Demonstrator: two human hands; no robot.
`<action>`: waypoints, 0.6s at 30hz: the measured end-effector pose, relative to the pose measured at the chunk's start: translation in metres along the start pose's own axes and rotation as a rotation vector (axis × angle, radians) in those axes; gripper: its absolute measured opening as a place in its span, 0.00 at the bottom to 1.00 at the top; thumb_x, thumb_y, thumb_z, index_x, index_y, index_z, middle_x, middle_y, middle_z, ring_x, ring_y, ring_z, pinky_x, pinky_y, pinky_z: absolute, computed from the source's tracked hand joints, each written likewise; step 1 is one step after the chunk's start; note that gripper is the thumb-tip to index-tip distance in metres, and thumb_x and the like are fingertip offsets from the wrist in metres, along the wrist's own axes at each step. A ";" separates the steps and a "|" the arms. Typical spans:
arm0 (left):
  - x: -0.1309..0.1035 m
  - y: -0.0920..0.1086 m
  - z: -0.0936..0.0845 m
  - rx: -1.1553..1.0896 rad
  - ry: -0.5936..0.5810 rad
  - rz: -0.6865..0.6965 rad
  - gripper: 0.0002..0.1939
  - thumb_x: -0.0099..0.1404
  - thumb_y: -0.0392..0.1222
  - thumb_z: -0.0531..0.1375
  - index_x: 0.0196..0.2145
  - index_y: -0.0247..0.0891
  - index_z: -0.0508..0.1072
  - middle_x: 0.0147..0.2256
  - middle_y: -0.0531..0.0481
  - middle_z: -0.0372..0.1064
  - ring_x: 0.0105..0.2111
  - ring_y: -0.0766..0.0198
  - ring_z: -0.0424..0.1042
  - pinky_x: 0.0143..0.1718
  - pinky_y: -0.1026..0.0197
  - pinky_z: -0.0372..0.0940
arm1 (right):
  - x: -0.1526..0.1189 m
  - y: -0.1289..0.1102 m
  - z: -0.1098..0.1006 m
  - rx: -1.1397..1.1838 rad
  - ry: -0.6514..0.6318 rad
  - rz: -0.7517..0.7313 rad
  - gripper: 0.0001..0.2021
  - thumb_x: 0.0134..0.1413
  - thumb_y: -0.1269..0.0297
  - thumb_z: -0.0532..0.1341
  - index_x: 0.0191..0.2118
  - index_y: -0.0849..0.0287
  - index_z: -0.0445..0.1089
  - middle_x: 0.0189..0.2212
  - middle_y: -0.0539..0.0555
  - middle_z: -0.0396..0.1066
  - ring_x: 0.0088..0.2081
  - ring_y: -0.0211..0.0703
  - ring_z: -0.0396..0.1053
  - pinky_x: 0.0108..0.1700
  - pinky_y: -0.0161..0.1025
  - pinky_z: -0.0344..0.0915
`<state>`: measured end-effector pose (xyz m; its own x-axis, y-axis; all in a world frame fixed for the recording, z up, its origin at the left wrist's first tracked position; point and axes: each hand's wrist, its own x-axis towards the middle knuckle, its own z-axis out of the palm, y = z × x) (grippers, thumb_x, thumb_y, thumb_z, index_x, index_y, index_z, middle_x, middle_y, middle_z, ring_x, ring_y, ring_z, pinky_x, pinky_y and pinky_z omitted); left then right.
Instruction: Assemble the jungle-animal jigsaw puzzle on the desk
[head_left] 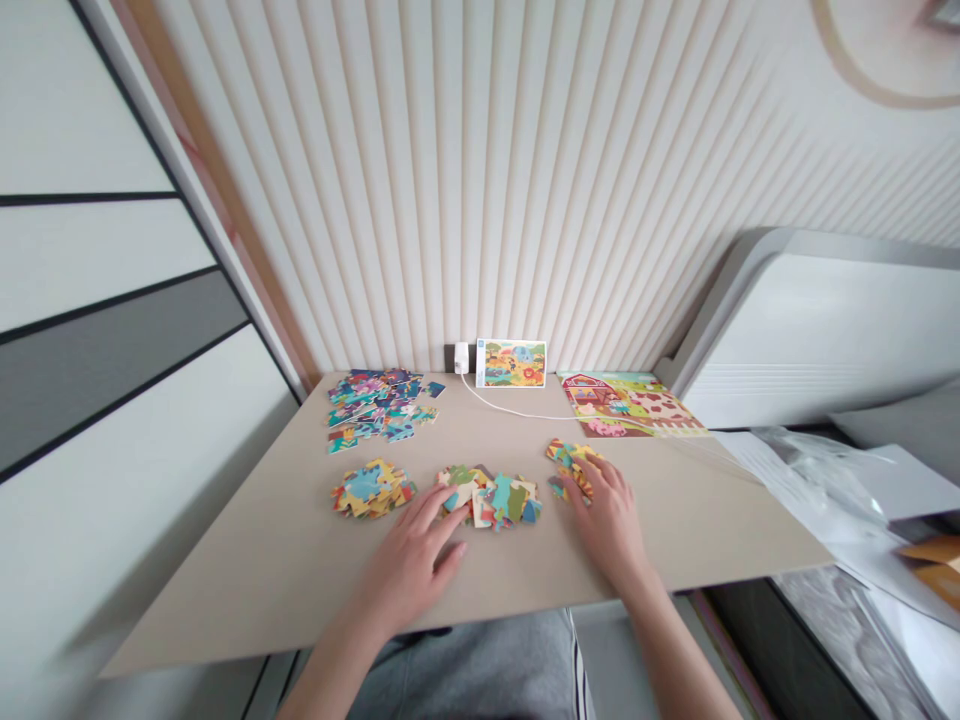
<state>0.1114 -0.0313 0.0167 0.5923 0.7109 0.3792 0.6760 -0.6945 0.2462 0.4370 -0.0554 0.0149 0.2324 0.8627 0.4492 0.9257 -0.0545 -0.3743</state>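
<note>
At the near middle of the table (300, 580), the left hand (415, 545) lies palm down with its fingers loosely spread, fingertips on the left part of the middle pile (508, 500) of puzzle pieces. It is open and grips nothing. The right hand (609, 505) bends over the right pile (564, 452), a smaller one, with thumb and fingers on the pieces; whether it pinches one cannot be told, since the fingers cover them. The middle pile sits between the two hands, pieces overlapping in green, cream and teal.

Just beyond the left hand, to its left, is the left pile (366, 487), mostly yellow with a blue piece on top. Behind that spreads a looser heap (379, 400) of purple and teal pieces, near the wall (495, 200).

At the back, a card (514, 363) with an animal scene stands upright by the wall, just beside a white plug (462, 358). From the plug a cable (517, 412) runs right, over the farm picture (600, 405), which lies flat at the back right. Past the table's right side are a headboard (840, 310) and clear plastic (825, 470); cabinet panels (75, 350) rise on the left.
</note>
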 end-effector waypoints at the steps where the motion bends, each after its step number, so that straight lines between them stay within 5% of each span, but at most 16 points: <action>1: 0.000 0.000 0.000 -0.003 0.008 0.000 0.22 0.72 0.40 0.58 0.62 0.47 0.71 0.66 0.46 0.61 0.68 0.46 0.60 0.66 0.42 0.64 | 0.004 0.013 -0.002 -0.061 0.006 0.045 0.22 0.69 0.52 0.56 0.61 0.55 0.72 0.61 0.63 0.71 0.62 0.60 0.66 0.62 0.58 0.62; 7: -0.001 -0.002 0.004 -0.003 0.011 -0.007 0.22 0.72 0.41 0.58 0.63 0.47 0.71 0.67 0.45 0.61 0.67 0.46 0.61 0.66 0.41 0.64 | 0.011 0.057 -0.006 -0.158 -0.056 0.118 0.23 0.67 0.49 0.57 0.57 0.58 0.74 0.53 0.62 0.77 0.56 0.58 0.72 0.57 0.52 0.64; 14: -0.001 -0.001 0.001 0.000 -0.013 -0.010 0.21 0.73 0.41 0.57 0.62 0.47 0.72 0.67 0.45 0.60 0.68 0.47 0.59 0.66 0.42 0.63 | 0.010 0.039 -0.013 -0.122 0.160 0.047 0.24 0.69 0.50 0.55 0.59 0.61 0.72 0.55 0.64 0.77 0.57 0.57 0.72 0.64 0.55 0.56; 18: -0.001 -0.001 0.001 0.001 -0.011 -0.006 0.21 0.73 0.41 0.57 0.61 0.47 0.72 0.67 0.45 0.61 0.68 0.47 0.60 0.67 0.41 0.63 | 0.002 0.013 -0.015 0.063 0.146 0.000 0.24 0.68 0.47 0.58 0.58 0.58 0.74 0.52 0.63 0.78 0.54 0.58 0.74 0.60 0.57 0.63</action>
<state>0.1110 -0.0309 0.0152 0.5931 0.7161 0.3680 0.6797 -0.6903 0.2478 0.4540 -0.0617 0.0226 0.2777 0.7804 0.5602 0.9062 -0.0193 -0.4224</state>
